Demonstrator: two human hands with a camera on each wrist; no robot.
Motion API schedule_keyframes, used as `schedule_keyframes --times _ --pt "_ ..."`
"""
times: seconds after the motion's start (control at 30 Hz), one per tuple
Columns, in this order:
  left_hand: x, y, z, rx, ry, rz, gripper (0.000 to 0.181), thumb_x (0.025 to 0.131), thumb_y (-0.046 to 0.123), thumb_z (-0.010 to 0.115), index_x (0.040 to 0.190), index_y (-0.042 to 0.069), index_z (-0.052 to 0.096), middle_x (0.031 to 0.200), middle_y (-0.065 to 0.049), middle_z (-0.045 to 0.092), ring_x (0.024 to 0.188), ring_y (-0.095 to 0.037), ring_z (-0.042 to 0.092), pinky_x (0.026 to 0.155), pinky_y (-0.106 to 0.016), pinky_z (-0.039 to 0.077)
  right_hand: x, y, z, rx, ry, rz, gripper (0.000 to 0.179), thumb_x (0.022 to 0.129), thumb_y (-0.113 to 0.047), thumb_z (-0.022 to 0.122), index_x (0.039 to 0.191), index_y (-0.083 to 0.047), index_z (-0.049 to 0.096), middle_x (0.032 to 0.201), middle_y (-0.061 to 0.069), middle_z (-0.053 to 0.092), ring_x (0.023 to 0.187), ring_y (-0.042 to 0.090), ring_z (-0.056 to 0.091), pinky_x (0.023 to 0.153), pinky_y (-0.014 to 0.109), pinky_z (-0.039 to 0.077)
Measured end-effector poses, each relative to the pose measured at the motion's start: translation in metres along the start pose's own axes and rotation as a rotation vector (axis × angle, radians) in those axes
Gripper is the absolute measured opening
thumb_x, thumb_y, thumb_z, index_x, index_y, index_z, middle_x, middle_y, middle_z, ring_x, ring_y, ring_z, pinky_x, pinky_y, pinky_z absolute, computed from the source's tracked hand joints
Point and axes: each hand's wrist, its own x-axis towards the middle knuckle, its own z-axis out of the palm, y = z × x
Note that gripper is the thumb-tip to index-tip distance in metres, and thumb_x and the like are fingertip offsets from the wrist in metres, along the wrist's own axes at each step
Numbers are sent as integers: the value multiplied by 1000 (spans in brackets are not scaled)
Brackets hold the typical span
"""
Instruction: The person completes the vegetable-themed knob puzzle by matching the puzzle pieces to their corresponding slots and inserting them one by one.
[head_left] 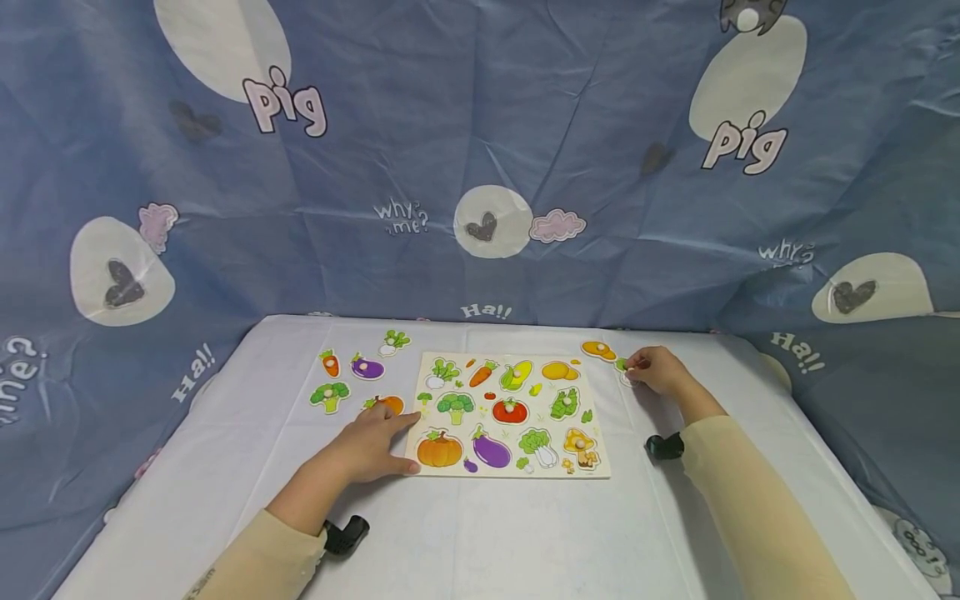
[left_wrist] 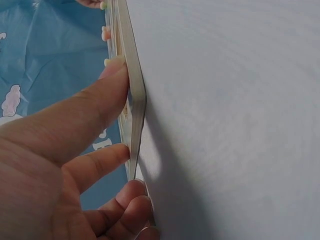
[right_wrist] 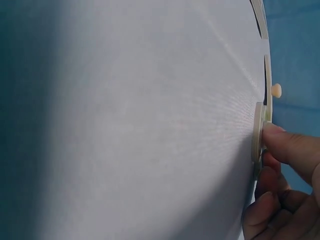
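Note:
A white vegetable puzzle board (head_left: 468, 423) lies flat on the table. My left hand (head_left: 367, 442) rests at its left side, thumb at the near corner and index finger along the left edge. In the left wrist view the thumb (left_wrist: 102, 97) presses on the board's edge (left_wrist: 136, 100). Beyond the board's far right corner, my right hand (head_left: 660, 371) pinches a green-and-white vegetable puzzle piece (head_left: 622, 365), mostly covered by the fingers. That piece (right_wrist: 258, 131) shows edge-on in the right wrist view, close over the table. A potato piece (head_left: 597, 351) lies just beside it.
Left of the board lie a carrot piece (head_left: 330, 363), a purple eggplant piece (head_left: 367, 368), a radish piece (head_left: 393, 342), a broccoli piece (head_left: 330, 397) and a pumpkin piece (head_left: 388, 405). Knobbed tomato (head_left: 510, 412) and mushroom (head_left: 581, 450) pieces sit in the board. A patterned blue cloth (head_left: 420, 283) hangs behind.

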Motion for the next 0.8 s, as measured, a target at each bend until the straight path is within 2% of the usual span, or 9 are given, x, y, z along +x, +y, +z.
schedule_keyframes --times 0.27,0.8 --pt "0 -1 1 3 1 0 83 72 44 87 144 17 56 119 -15 53 100 -26 49 89 -48 48 -8 2 -3 -36 -23 -3 11 94 -11 69 101 -2 67 106 16 63 94 28 54 82 41 45" --pt "1 -2 2 -11 -3 -17 83 73 43 87 145 17 55 118 -13 53 99 -25 48 88 -45 47 -46 -10 -5 15 -103 -138 12 93 -10 71 100 -1 68 90 8 62 80 20 53 70 34 44"
